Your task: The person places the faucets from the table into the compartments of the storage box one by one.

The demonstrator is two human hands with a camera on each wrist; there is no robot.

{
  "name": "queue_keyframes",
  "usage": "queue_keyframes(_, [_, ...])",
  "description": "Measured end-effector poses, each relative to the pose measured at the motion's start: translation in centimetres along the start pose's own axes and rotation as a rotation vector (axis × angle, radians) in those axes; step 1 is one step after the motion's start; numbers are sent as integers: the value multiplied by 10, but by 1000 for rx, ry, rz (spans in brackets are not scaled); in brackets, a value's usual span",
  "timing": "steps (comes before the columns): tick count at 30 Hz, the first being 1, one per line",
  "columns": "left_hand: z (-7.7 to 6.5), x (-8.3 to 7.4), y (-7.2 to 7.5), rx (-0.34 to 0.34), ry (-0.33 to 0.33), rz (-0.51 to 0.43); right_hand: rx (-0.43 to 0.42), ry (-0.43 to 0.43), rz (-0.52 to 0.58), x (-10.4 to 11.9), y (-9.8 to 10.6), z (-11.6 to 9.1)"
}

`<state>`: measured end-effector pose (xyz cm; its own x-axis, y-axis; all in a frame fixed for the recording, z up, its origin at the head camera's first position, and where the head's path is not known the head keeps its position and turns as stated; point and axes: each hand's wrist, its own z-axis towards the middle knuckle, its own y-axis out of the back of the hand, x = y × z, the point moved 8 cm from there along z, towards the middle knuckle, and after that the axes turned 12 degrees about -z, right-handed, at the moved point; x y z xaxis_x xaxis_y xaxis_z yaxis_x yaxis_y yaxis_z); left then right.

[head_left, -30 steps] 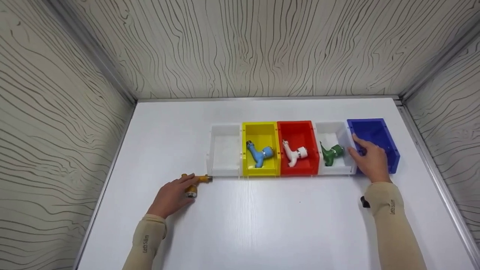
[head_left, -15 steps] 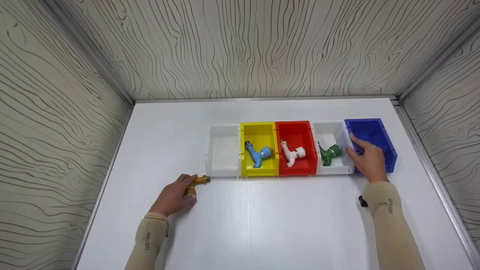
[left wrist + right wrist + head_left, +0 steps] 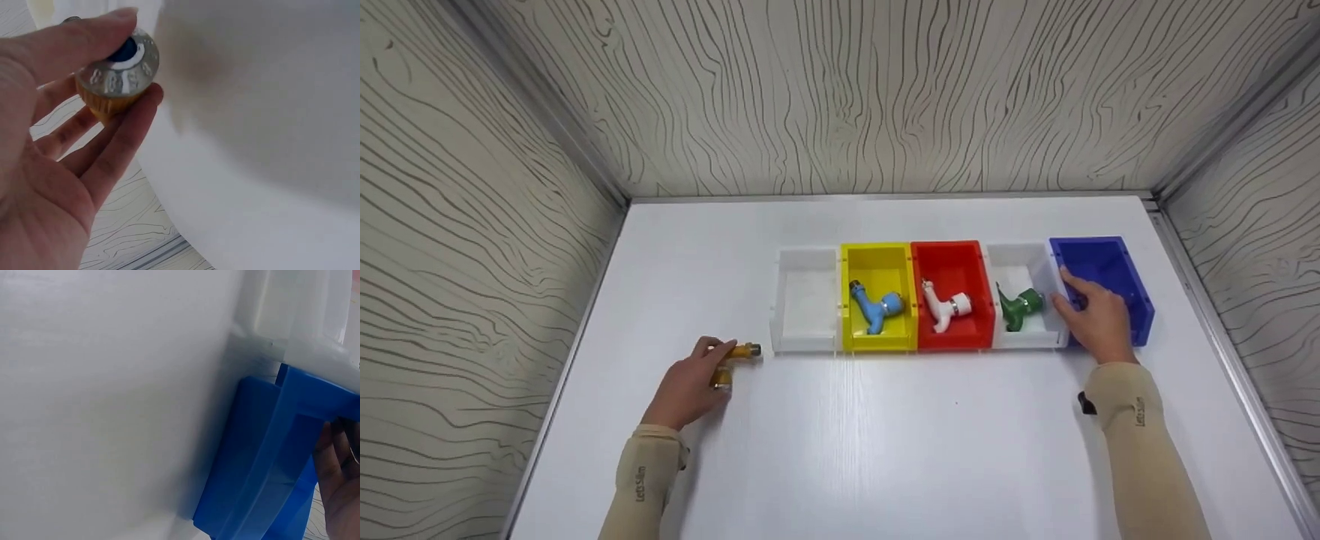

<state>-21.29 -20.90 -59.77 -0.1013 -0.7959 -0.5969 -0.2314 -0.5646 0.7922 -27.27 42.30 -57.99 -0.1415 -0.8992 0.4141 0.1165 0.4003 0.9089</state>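
Observation:
My left hand (image 3: 684, 390) grips a yellow tap (image 3: 744, 350) over the table, left of the row of bins. In the left wrist view, the thumb and fingers are around its silver-capped knob (image 3: 138, 76), which has a blue centre. The threaded end points right, towards the leftmost clear bin (image 3: 780, 315). At the far right of the row, my right hand (image 3: 1099, 319) grips the side wall of the blue bin (image 3: 1142, 319) where it meets a clear bin (image 3: 1009, 259). Fingers reach inside the blue bin, as the right wrist view shows.
A blue tap (image 3: 877, 309) lies in the yellow bin (image 3: 879, 251). The red bin (image 3: 949, 251) holds a white tap (image 3: 945, 306), and a green tap (image 3: 1024, 304) lies in the clear bin beside it. Patterned wall panels (image 3: 840, 97) enclose the white table (image 3: 885, 442).
My left hand has drawn the yellow tap left, away from the leftmost bin's front corner. The right hand keeps its place at the blue bin's wall.

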Motion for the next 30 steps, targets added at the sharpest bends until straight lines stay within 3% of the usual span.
queue_keyframes(10, [-1,-26,22,-157,-202,9,-43,29,-3,2,3,-1])
queue_keyframes(22, [6,-44,30,-226,-264,24,-35,18,-4,1,6,1])
queue_keyframes(30, [3,-62,35,-345,-388,64,-25,18,-2,2,5,0])
